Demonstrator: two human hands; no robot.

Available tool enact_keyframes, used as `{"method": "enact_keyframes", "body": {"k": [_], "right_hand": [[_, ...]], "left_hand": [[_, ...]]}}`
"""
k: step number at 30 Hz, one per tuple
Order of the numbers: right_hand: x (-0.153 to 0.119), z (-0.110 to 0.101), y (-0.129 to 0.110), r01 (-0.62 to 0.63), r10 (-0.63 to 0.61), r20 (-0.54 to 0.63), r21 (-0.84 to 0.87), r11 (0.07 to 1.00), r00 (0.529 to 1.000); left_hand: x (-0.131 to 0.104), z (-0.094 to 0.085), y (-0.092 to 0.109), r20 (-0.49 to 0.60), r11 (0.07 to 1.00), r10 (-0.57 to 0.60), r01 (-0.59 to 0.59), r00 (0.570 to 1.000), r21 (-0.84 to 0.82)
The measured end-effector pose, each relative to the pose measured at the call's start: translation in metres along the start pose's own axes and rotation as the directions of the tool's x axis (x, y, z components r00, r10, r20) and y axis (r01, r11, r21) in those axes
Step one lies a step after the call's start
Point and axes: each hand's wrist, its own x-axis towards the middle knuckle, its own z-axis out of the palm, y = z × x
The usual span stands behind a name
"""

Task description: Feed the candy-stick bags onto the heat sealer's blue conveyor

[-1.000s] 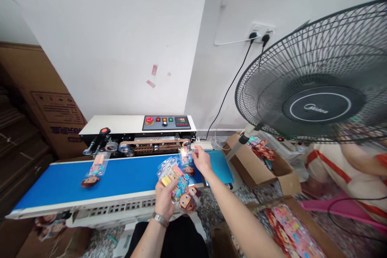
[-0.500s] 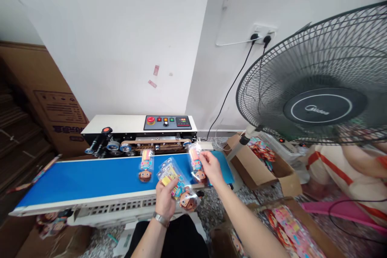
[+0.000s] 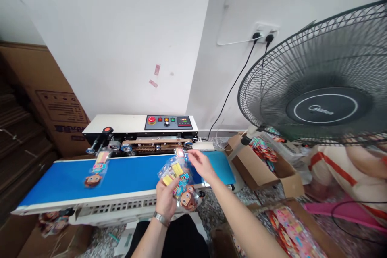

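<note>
A fanned bunch of clear packets (image 3: 184,187) with yellow pieces and cartoon faces is in my left hand (image 3: 165,198), over the front edge of the blue belt (image 3: 127,173). My right hand (image 3: 203,164) is over the belt's right part, fingers bent beside another packet (image 3: 180,152) at the sealing machine (image 3: 139,124); whether the fingers touch it I cannot tell. That packet is partly hidden behind the bunch. Farther left, a single packet (image 3: 96,169) lies tilted on the belt, its top near the machine's left rollers.
A large fan (image 3: 322,107) stands at the right. Behind its pole is an open carton (image 3: 252,169) of colourful packets; another carton (image 3: 323,234) sits lower right. A person's clothed body and arm (image 3: 335,165) show at the far right. Cardboard (image 3: 60,100) stands at the left.
The single packet has travelled left along the belt and tilted. The packet by my right hand has also shifted left, and my right fingers have come away from its former spot. My left hand stays nearly still.
</note>
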Motion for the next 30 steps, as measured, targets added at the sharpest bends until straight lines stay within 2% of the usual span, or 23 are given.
{"method": "enact_keyframes", "body": {"k": [2, 4, 7, 10, 13, 15, 20, 23, 24, 26, 28, 30], "right_hand": [[-0.016, 0.005, -0.009, 0.04, -0.06, 0.166, 0.118, 0.992, 0.984], [-0.025, 0.008, -0.01, 0.047, -0.071, 0.175, 0.139, 0.989, 0.982], [-0.023, 0.001, 0.005, 0.011, -0.008, -0.026, 0.121, 0.993, 1.0], [-0.007, -0.018, 0.027, -0.121, 0.107, -0.223, -0.05, 0.991, 0.969], [0.011, -0.032, 0.043, -0.28, 0.194, -0.3, -0.278, 0.919, 0.934], [0.021, -0.033, 0.047, -0.314, 0.216, -0.293, -0.345, 0.885, 0.931], [0.035, -0.017, 0.034, -0.29, 0.214, -0.225, -0.391, 0.873, 0.95], [0.025, -0.007, 0.019, -0.194, 0.135, -0.185, -0.352, 0.916, 0.973], [0.018, -0.004, 0.014, -0.132, 0.095, -0.142, -0.284, 0.95, 0.985], [-0.001, 0.001, 0.004, -0.005, 0.008, 0.03, -0.075, 0.997, 1.0], [-0.02, 0.006, -0.002, 0.04, -0.06, 0.221, 0.093, 0.995, 0.973], [-0.033, 0.008, -0.003, 0.045, -0.077, 0.286, 0.119, 0.992, 0.955]], "left_hand": [[-0.001, 0.001, 0.0, 0.013, 1.0, 0.01, -0.01, 1.0, -0.008], [-0.001, 0.002, 0.0, 0.022, 1.0, 0.008, -0.007, 1.0, -0.017], [-0.002, 0.003, 0.0, -0.016, 1.0, -0.006, 0.006, 1.0, -0.015], [0.0, 0.001, -0.001, -0.067, 1.0, -0.021, 0.021, 0.998, 0.0], [0.002, -0.002, -0.003, -0.068, 0.999, -0.037, 0.038, 0.997, 0.02], [0.004, -0.004, -0.004, -0.059, 0.999, -0.033, 0.035, 0.998, 0.031], [0.005, -0.004, -0.005, -0.052, 0.999, -0.016, 0.017, 0.999, 0.035], [0.004, -0.003, -0.003, -0.033, 1.0, -0.003, 0.003, 0.999, 0.009], [0.004, -0.002, -0.002, -0.027, 1.0, 0.002, -0.002, 1.0, -0.002], [0.002, 0.0, -0.001, -0.014, 1.0, 0.007, -0.007, 1.0, -0.019], [0.001, 0.001, 0.0, -0.004, 0.999, 0.011, -0.011, 1.0, -0.03], [0.001, 0.001, 0.001, -0.004, 0.999, 0.014, -0.014, 1.0, -0.04]]}}
